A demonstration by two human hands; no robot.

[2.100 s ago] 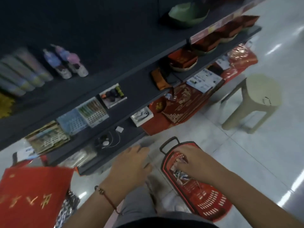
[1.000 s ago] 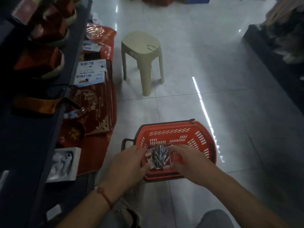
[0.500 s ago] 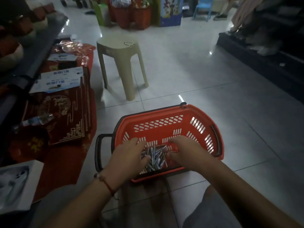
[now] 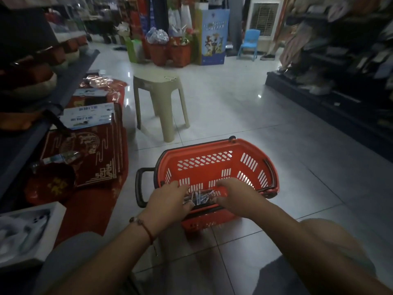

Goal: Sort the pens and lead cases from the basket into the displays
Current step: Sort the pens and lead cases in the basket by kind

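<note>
Basket point(image 4: 214, 165) on tiled shop floor point(image 4: 244, 107); both hands' grips inside cannot be told.

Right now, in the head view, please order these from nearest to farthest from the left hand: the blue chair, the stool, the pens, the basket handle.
From the left hand:
1. Pens, touching its fingers, in the basket.
2. Basket handle, just to its left.
3. Stool, ahead on the floor.
4. Blue chair, far back, to the right.

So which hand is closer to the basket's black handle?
Left. The left hand is right beside the black handle; the right hand is across the basket, past the pens.
</note>
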